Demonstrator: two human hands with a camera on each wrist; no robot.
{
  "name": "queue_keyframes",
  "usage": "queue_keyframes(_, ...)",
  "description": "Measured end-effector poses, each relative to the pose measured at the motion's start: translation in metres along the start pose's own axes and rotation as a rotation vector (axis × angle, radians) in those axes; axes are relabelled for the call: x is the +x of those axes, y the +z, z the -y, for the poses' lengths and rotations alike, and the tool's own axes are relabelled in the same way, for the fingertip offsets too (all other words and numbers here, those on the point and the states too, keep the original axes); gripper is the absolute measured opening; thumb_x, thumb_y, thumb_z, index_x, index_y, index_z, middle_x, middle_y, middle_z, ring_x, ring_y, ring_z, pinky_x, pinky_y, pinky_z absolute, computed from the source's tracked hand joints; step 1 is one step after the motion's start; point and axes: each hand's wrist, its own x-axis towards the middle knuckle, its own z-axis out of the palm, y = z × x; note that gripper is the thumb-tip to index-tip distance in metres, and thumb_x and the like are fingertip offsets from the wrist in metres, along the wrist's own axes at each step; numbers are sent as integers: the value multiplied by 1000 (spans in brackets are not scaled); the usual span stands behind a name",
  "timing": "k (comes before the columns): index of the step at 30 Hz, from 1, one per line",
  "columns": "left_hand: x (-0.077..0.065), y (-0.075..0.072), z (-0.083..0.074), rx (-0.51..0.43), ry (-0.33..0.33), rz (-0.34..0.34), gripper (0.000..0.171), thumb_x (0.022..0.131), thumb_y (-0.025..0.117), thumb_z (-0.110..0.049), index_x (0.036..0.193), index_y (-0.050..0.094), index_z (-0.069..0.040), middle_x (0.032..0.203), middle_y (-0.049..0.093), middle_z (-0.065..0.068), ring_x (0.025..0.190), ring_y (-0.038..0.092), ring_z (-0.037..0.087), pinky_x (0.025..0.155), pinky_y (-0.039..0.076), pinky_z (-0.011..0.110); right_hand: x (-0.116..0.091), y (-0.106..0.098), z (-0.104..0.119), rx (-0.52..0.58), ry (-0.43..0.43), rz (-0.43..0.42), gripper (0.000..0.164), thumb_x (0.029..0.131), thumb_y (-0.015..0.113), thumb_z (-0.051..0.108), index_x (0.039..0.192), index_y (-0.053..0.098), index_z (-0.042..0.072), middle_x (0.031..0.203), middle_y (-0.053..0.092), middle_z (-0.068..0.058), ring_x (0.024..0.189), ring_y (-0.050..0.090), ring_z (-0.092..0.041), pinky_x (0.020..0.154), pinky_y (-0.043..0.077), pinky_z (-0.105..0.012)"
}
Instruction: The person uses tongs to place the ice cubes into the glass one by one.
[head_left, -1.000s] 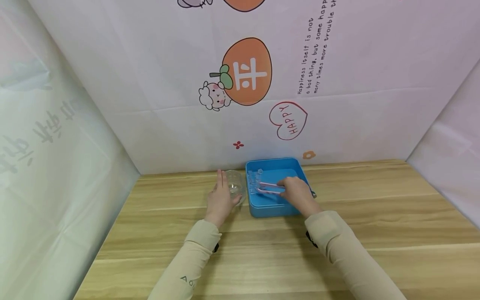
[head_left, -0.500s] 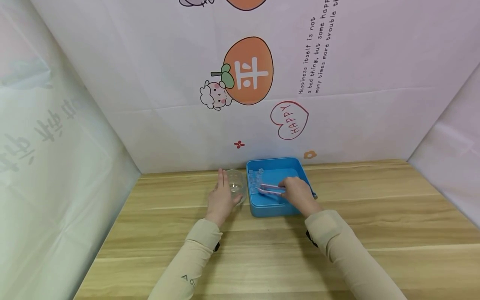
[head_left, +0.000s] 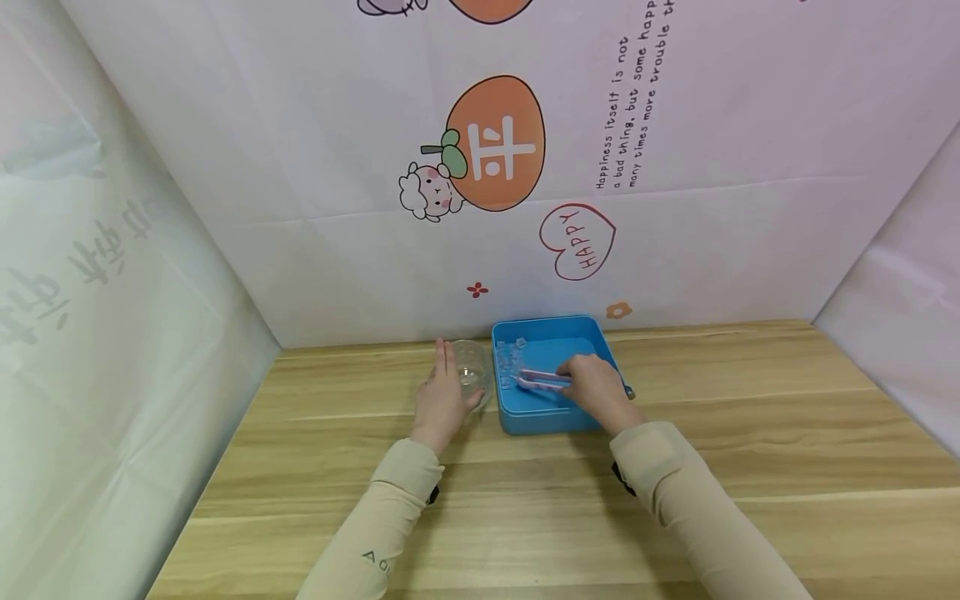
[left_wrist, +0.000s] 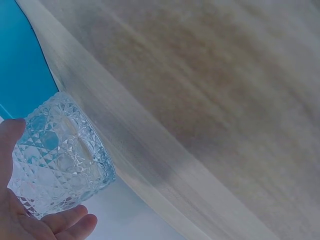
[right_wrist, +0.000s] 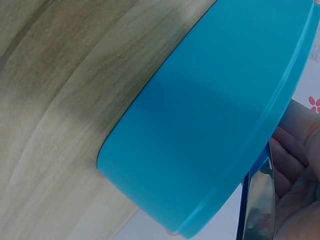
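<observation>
My left hand (head_left: 440,398) holds a clear cut-glass cup (left_wrist: 65,155) on the table, left of the blue box. In the left wrist view its thumb and fingers lie on opposite sides of the cup's faceted wall. My right hand (head_left: 596,387) reaches over the box's right side and holds metal tongs (head_left: 543,375) with a pinkish sheen. Their tips meet close to the clear cubes (head_left: 507,362) gathered along the box's left wall. What lies between the tips is too small to tell. The tongs' shiny rear end sticks out past the palm in the right wrist view.
The open blue box (head_left: 551,421) stands near the back of the wooden table (head_left: 510,517), with the cup close to its left wall. A printed white sheet (head_left: 360,275) rises behind the table, and more white sheeting (head_left: 127,358) hangs at the left.
The tongs' two arms have come together near the cubes; a second ago they stood apart. The left hand and the cup have stayed in place.
</observation>
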Motion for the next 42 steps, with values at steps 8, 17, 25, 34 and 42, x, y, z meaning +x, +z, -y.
queue_keyframes(8,1,2,0,-14,-5,6,96,85,68,-45,151,18,3,159,16,19,109,63,33,71,55,35,-2,-3,-1,25,8,-11,23,84,70,8,106,73,1,104,73,-16,94,66,-30,82,55,-44)
queue_keyframes(17,0,2,1,6,4,-2,96,85,69,-44,150,18,4,159,17,20,102,65,31,54,47,26,-1,-4,-2,75,16,-65,25,84,69,6,108,71,-1,104,72,-19,91,68,-31,77,57,-41)
queue_keyframes(25,1,3,2,14,4,-7,97,84,69,-45,150,18,4,159,18,19,92,67,29,49,43,24,0,-6,-1,93,33,-144,28,85,71,10,111,71,0,102,72,-19,76,64,-24,64,54,-32)
queue_keyframes(34,1,2,1,9,2,-3,96,84,69,-45,151,18,3,159,17,19,101,66,31,52,45,26,0,-7,9,87,31,-201,30,86,71,17,113,71,6,99,74,-16,77,65,-25,56,50,-27)
queue_keyframes(42,0,1,0,-17,-8,-3,96,84,70,-43,151,19,2,160,16,18,109,63,34,68,55,34,-1,-8,17,149,-22,-224,30,85,71,15,113,70,4,100,73,-17,76,68,-25,59,54,-30)
